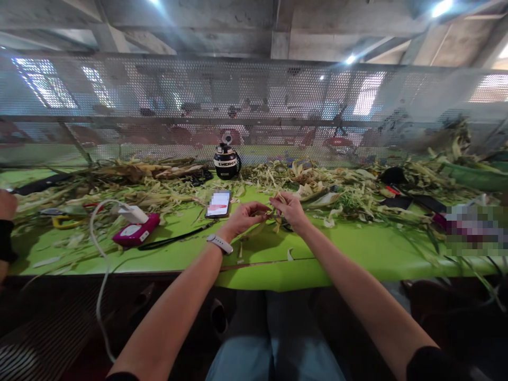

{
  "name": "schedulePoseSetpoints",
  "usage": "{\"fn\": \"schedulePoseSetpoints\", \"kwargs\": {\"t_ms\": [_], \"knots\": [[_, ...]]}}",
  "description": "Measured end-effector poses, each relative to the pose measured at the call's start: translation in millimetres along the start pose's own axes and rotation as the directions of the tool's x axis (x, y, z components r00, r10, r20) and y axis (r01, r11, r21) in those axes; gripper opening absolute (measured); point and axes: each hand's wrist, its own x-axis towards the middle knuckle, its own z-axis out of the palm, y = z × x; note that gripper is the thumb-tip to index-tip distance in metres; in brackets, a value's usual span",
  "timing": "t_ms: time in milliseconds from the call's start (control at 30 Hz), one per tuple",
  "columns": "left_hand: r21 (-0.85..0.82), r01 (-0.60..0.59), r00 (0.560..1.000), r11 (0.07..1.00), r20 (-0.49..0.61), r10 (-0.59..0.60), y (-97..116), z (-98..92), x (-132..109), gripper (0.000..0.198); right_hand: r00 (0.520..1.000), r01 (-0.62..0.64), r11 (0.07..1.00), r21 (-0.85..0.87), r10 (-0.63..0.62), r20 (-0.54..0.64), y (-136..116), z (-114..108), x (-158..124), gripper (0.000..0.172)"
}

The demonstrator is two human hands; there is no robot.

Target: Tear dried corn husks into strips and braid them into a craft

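Note:
Close together above the green tabletop [273, 247], my two hands work at a small piece of plant strip, pale green and leaf-like. My left hand [246, 218], below a wrist with a light-coloured band [220, 244], has thumb and fingers pinched at its left side. From the right, my right hand [290, 210] pinches the same small piece, its fingers curled. Fingers hide much of the piece, so its full shape cannot be made out. Dry husk scraps [305, 174] lie just beyond my hands.
A phone [218, 204] lies left of my hands, with a black jug marked ENERGY [226, 162] behind it. A magenta power block [136, 230] holds a white charger [134, 214]. Beyond stands a perforated metal screen [254, 95]. Another person's hand [7, 205] is far left.

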Motion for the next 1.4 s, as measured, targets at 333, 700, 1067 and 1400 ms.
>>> {"fn": "schedulePoseSetpoints", "kwargs": {"t_ms": [333,700,1067,1400], "knots": [[-0.304,-0.012,0.982,0.953,-0.184,-0.046,7,6.1,0,0.037,0.991,-0.117,0.985,0.129,0.123,-0.043,-2,-1,2,0.042],[-0.511,0.05,0.93,0.858,-0.289,-0.227,9,3.0,2,0.024,0.957,-0.152,0.969,0.194,0.193,-0.215,-1,-6,6,0.033],[-0.441,-0.013,0.876,0.897,-0.438,-0.203,4,-3.6,7,0.025,0.846,0.268,0.726,-0.634,-0.492,-0.206,8,-15,4,0.054],[-0.356,-0.003,0.901,0.934,-0.406,-0.152,3,0.0,4,0.026,0.727,0.673,0.362,-0.644,-0.484,0.487,5,9,-15,0.027]]}}
